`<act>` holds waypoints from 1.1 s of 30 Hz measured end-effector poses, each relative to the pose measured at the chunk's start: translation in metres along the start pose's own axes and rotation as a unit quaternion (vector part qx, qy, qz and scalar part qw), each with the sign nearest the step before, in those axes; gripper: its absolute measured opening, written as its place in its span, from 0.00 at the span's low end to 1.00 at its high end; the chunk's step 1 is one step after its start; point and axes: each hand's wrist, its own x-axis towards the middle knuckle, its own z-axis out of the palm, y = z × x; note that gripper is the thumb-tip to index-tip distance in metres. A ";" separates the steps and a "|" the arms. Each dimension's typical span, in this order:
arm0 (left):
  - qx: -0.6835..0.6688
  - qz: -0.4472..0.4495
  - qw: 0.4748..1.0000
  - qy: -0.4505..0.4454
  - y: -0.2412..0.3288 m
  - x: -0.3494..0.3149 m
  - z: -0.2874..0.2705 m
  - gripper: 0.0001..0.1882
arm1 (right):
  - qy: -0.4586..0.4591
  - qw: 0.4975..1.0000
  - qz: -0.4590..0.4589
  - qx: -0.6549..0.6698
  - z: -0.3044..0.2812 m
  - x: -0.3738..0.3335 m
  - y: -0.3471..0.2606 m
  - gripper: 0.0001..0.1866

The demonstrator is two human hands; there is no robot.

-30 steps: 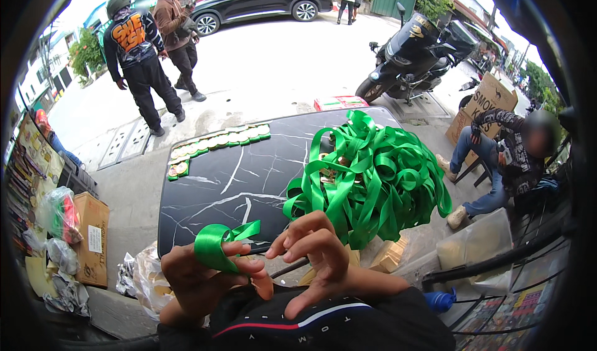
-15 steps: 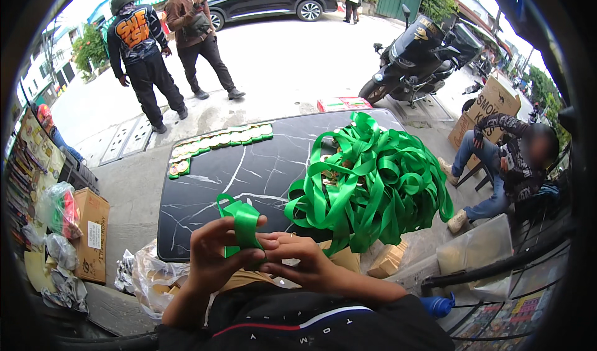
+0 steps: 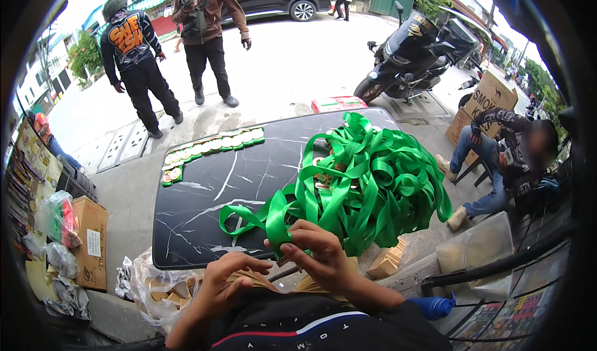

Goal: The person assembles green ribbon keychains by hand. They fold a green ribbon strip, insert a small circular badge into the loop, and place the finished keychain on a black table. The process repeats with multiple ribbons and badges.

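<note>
My right hand (image 3: 318,251) pinches a green ribbon (image 3: 275,217) between thumb and fingers at the table's near edge. From there the ribbon loops up and leftward over the black marble-patterned tabletop (image 3: 205,220). Just to the left, my left hand (image 3: 229,284) is open, its fingers apart and holding nothing. A big tangled pile of green ribbons (image 3: 392,183) covers the table's right side, with gold medals (image 3: 322,180) showing among them. Along the far left edge lie several medals with folded green ribbon (image 3: 214,143), set out in a row that turns down at its left end.
A red-and-white box (image 3: 339,104) sits beyond the table's far edge. A seated person (image 3: 507,145) is at the right, and two people (image 3: 140,65) stand at the far left. A motorcycle (image 3: 410,58), cardboard box (image 3: 90,242) and plastic bag (image 3: 158,279) surround the table.
The ribbon has passed from my left hand's fingers to my right hand, and its folded loops hang looser. My hands have moved apart, the left lower. The two standing people have shifted.
</note>
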 end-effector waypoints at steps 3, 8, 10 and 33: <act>-0.031 -0.009 0.999 0.006 0.007 0.006 0.009 0.31 | 0.031 0.998 -0.049 -0.038 -0.001 -0.003 0.004 0.08; -0.027 -0.012 0.998 0.046 0.002 0.009 0.034 0.27 | -0.011 0.983 -0.047 -0.175 -0.007 -0.015 0.010 0.10; -0.001 0.010 0.999 0.035 0.001 0.012 0.037 0.27 | -0.024 0.980 -0.044 -0.193 -0.007 -0.020 0.012 0.09; -0.263 -0.001 0.943 0.206 0.021 0.012 0.020 0.11 | -0.167 0.983 0.026 -0.077 -0.009 -0.043 0.047 0.09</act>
